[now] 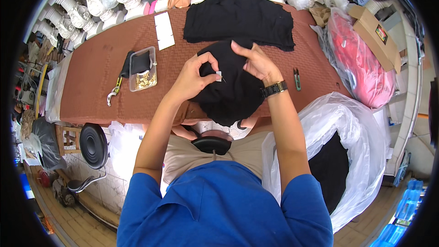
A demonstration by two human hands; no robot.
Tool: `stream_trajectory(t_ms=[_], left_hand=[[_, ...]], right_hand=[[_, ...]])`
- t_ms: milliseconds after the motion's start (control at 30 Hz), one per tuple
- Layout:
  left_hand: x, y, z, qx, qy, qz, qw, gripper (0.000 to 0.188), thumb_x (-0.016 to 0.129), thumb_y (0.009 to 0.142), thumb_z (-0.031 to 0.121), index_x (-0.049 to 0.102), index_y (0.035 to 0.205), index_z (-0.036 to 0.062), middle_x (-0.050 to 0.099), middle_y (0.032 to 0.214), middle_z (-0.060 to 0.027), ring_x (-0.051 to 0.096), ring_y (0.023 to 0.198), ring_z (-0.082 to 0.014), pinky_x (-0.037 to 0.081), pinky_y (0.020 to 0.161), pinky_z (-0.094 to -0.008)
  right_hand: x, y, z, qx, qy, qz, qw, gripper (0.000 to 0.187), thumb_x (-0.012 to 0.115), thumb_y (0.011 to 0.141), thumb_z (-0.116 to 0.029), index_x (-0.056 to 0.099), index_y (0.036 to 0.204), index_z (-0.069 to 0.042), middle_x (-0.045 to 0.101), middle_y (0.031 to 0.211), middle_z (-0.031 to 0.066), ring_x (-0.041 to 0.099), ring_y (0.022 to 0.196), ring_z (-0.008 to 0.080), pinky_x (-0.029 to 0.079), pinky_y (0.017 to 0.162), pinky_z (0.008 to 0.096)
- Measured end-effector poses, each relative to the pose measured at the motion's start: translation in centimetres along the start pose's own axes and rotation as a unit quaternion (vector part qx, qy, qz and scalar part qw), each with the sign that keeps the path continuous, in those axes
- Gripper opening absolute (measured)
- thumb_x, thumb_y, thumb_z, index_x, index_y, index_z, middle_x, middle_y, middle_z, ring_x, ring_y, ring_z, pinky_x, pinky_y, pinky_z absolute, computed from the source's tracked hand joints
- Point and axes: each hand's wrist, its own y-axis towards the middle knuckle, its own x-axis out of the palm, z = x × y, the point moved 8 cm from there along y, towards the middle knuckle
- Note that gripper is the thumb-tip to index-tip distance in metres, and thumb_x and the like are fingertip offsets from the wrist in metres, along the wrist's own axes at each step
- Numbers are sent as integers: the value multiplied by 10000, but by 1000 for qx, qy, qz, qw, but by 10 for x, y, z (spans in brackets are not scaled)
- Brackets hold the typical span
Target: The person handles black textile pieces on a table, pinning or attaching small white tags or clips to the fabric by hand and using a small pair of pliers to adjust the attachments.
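Bunched black cloth (233, 100) lies over the table's near edge, between my two hands. On the left, my left hand (194, 77) bends thumb and forefinger into a pinch at a small white tag (218, 76). A thin bright line, perhaps a pin or needle, shows beside the tag. My right hand (259, 63) grips the upper right part of the cloth, its thumb stretched along the top and its fingers curled partly out of sight in the fabric. A dark watch (275, 88) is on that wrist.
On the brown-covered table (100, 64) lie a folded black cloth (240, 20), a white card (164, 31), a clear box (143, 69) with gold-coloured pieces, a yellow-handled tool (117, 86) and green thread snips (297, 79). A plastic bag (361, 132) holding black fabric stands at right.
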Motion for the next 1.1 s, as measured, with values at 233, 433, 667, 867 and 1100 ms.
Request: stream_trajectory(t_ms=[233, 433, 667, 867, 1100], left_hand=[[-9, -8, 4, 121, 246, 195, 942, 196, 754, 848, 67, 721, 1040, 84, 589, 920, -67, 586, 903, -218, 461, 880, -346], [34, -28, -59, -285, -347, 48, 892, 711, 441, 980, 629, 701, 1093, -24, 662, 970, -101, 645, 892, -229, 539, 855, -363], [50, -47, -112, -389, -574, -6, 721, 444, 798, 856, 342, 664, 1096, -7, 720, 918, -122, 707, 805, -203, 610, 694, -354], [28, -44, -76, -313, -522, 69, 791, 384, 645, 993, 271, 626, 1240, -22, 698, 1183, -132, 694, 1075, -222, 596, 887, -337], [32, -48, -79, -255, -610, 136, 738, 393, 614, 1015, 268, 602, 1273, -27, 680, 1230, -148, 678, 1127, -242, 588, 933, -361]], right_hand=[[9, 3, -43, -185, -210, 82, 956, 219, 734, 947, -172, 699, 1041, 23, 717, 986, 33, 635, 809, 90, 540, 749, 249], [43, -23, -43, -277, -402, 82, 869, 200, 757, 881, -72, 693, 1006, 70, 720, 958, 114, 634, 768, 128, 510, 707, 308], [126, -76, 25, -185, -576, -128, 786, 346, 713, 724, 37, 715, 1059, -48, 593, 1068, 99, 569, 1053, 297, 482, 921, 421], [76, -74, 12, 22, -481, -146, 864, 149, 794, 810, -105, 713, 844, 14, 663, 829, 126, 671, 689, 191, 523, 627, 322], [27, -54, 2, -147, -487, 108, 854, 165, 743, 791, 3, 685, 946, -6, 668, 918, 139, 661, 840, 290, 514, 737, 392]])
